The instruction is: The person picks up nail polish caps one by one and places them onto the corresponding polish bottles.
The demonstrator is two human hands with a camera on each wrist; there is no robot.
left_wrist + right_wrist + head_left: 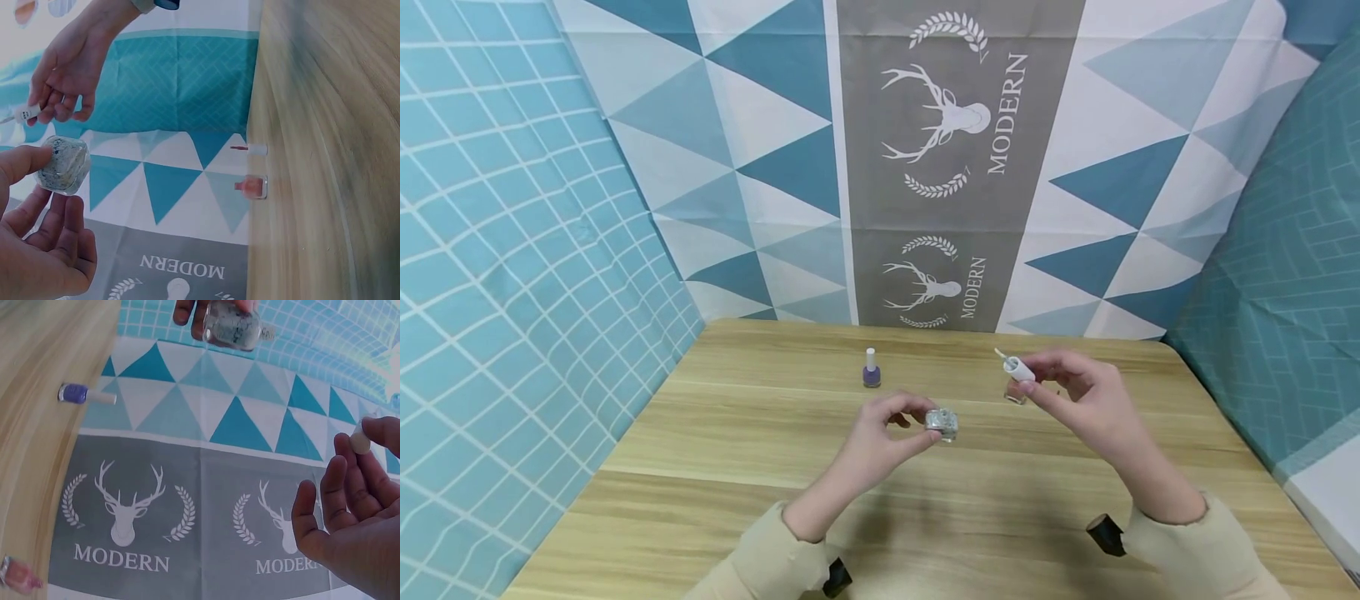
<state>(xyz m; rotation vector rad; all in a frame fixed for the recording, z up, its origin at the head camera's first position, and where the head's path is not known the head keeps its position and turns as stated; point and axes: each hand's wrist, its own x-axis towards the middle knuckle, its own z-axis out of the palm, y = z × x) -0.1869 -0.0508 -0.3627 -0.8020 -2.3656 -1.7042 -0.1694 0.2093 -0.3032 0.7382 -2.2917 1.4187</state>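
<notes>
My left hand (891, 433) pinches a small clear nail polish bottle (942, 424) with silvery glitter inside, held above the table. In the right wrist view its uncapped neck (267, 332) shows. My right hand (1078, 396) pinches the white brush cap (1019, 369) between thumb and fingers, its brush pointing up and left, apart from the bottle. Behind the right hand a pink polish bottle (254, 187) stands open on the table. Its white cap (257, 149) stands beside it with the brush upward. A purple nail polish bottle (871, 372), capped in white, stands farther back, left of both hands.
The wooden table (737, 433) ends at a hanging cloth (790, 167) with triangles and deer heads at the back. Blue tiled-pattern cloth (512, 250) hangs at the left, and teal cloth (1292, 250) at the right. Dark wrist bands sit at both sleeves.
</notes>
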